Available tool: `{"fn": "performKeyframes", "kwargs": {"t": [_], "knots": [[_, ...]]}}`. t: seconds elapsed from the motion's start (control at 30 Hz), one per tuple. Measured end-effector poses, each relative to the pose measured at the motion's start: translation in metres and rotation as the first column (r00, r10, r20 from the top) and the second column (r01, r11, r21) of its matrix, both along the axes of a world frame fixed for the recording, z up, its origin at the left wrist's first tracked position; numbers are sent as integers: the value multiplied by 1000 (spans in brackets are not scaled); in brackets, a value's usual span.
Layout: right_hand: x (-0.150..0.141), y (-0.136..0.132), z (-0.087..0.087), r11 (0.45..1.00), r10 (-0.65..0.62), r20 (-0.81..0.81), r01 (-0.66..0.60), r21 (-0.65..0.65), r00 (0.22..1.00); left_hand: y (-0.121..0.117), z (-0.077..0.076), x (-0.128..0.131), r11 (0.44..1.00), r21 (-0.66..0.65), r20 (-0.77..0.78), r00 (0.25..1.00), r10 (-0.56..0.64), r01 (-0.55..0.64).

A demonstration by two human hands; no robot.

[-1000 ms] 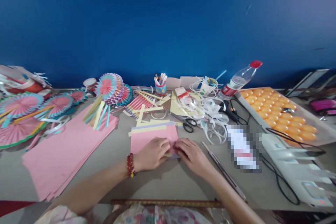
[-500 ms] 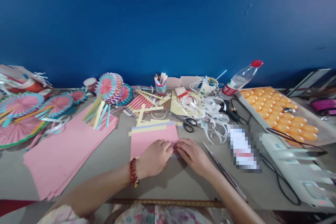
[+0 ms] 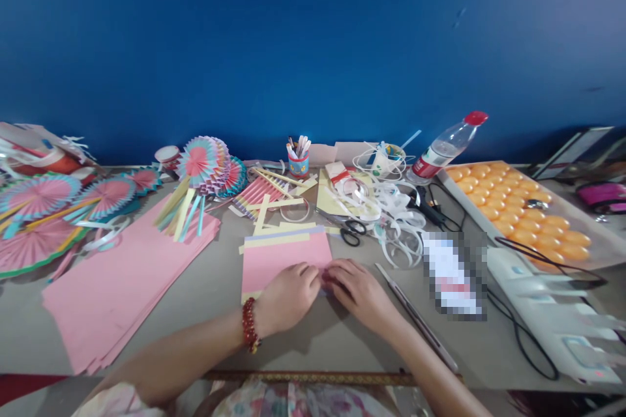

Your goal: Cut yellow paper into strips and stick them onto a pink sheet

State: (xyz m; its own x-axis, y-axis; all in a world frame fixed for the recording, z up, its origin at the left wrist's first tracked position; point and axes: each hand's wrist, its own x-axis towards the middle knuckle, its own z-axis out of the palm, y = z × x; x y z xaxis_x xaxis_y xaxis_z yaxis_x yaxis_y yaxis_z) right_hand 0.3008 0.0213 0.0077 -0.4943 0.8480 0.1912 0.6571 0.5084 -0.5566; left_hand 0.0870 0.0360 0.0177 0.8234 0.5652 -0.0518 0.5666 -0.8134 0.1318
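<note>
A pink paper sheet (image 3: 278, 258) with a yellow and lilac strip along its far edge lies on the grey table (image 3: 210, 287) in front of me. My left hand (image 3: 288, 296), with a red bead bracelet on the wrist, presses curled fingers on the sheet's near right part. My right hand (image 3: 359, 290) meets it at the sheet's near right corner, fingertips pinching the folded edge. Both hands cover that corner, so the fold itself is hidden.
A stack of pink sheets (image 3: 117, 280) lies left, with folded paper fans (image 3: 205, 163) behind it. Black scissors (image 3: 349, 231), white paper curls (image 3: 391, 208), a pen cup (image 3: 298, 159) and a water bottle (image 3: 447, 146) sit beyond. A tray of orange balls (image 3: 523, 208), cables and a ruler (image 3: 415, 316) lie right.
My left hand has slid a little to the right along the pink sheet's near edge, closer to the right hand. The right hand has barely shifted.
</note>
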Motion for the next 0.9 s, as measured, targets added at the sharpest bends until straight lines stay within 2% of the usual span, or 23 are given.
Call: {"fn": "performKeyframes", "kwargs": {"t": [0.2, 0.4, 0.9], "knots": [[-9, -12, 7, 999, -35, 71, 36, -16, 997, 0, -2, 1, 1000, 18, 6, 1000, 5, -5], [-11, -20, 9, 1000, 15, 132, -17, 8, 991, 1, -6, 1, 1000, 13, 38, 999, 27, -27], [-5, -26, 1, 997, 21, 71, -26, 67, 997, 1, 0, 1, 999, 43, 33, 999, -20, 18]]}}
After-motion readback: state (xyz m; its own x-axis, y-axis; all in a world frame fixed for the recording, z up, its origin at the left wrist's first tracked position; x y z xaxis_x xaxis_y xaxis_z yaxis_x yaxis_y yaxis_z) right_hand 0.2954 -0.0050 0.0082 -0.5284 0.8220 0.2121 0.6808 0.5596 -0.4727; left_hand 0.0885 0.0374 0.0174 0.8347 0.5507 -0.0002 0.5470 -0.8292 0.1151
